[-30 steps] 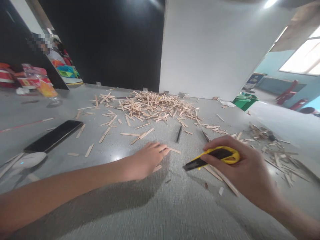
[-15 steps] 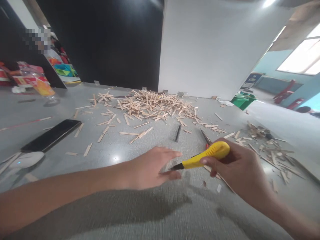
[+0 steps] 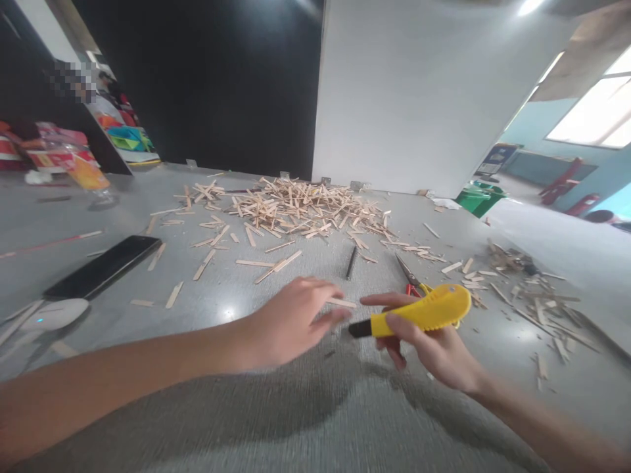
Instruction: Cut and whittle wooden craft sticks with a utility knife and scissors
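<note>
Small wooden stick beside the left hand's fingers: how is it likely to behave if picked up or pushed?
The small wooden stick looks thin and narrow, so it is probably light. Its straight shape suggests it's fairly stiff, though it might snap if bent. Being flat, it would likely slide rather than roll.

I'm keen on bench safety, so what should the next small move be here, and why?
Probably ease the yellow cutter in the right hand slightly away from the left hand: its black tip points toward the left thumb, close by, while that hand is at a small wooden stick. I can't tell whether a blade is out.
</note>
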Demonstrator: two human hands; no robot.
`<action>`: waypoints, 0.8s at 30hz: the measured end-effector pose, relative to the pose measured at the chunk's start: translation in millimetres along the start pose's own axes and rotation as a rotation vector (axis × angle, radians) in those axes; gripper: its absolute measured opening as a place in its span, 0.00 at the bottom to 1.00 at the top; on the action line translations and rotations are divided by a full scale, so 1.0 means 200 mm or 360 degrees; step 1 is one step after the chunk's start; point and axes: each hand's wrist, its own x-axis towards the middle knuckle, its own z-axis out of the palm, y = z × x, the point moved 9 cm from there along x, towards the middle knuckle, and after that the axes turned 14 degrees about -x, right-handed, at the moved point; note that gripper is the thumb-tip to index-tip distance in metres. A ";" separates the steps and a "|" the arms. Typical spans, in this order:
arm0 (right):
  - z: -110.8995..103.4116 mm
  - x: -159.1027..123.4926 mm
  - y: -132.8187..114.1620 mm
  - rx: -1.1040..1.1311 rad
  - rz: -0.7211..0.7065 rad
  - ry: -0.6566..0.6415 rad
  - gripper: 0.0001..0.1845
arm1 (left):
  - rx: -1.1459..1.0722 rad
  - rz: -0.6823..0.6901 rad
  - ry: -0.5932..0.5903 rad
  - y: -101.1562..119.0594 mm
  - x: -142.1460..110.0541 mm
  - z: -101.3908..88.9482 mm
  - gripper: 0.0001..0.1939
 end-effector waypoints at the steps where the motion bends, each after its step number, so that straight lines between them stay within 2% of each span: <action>1: -0.01 0.01 0.03 0.0054 0.0043 0.0041 0.23 | 0.0121 -0.0058 0.0056 -0.04 0.00 0.00 0.20; 3: -0.03 0.04 0.08 0.0062 0.0076 0.0121 0.22 | 0.0342 -0.0063 0.0025 -0.10 -0.01 0.05 0.22; 7: -0.07 0.08 0.09 -0.0065 0.0025 0.0256 0.15 | 0.0640 0.0155 -0.0064 -0.15 -0.05 0.18 0.18; 9: -0.08 0.08 0.10 -0.0088 0.0013 0.0291 0.15 | 0.0662 0.0221 -0.0099 -0.16 -0.07 0.22 0.19; 12: -0.08 0.07 0.10 -0.0085 0.0023 0.0347 0.15 | 0.0572 0.0316 -0.0166 -0.15 -0.07 0.23 0.20; 14: -0.09 0.06 0.12 -0.0052 0.0046 0.0405 0.18 | 0.0529 0.0295 -0.0203 -0.15 -0.05 0.20 0.19; 17: -0.07 0.05 0.16 0.0017 0.0107 0.0454 0.23 | 0.0661 0.0019 -0.0188 -0.19 -0.01 0.09 0.11; 18: -0.07 0.05 0.18 0.0034 0.0125 0.0457 0.23 | 0.0700 -0.0062 -0.0179 -0.21 0.00 0.04 0.09; 21: -0.06 0.04 0.21 0.0030 0.0162 0.0459 0.21 | 0.0722 -0.0237 -0.0195 -0.23 0.01 -0.07 0.12; 24: -0.05 0.03 0.23 0.0007 0.0192 0.0441 0.19 | 0.0627 -0.0404 -0.0298 -0.25 0.00 -0.12 0.07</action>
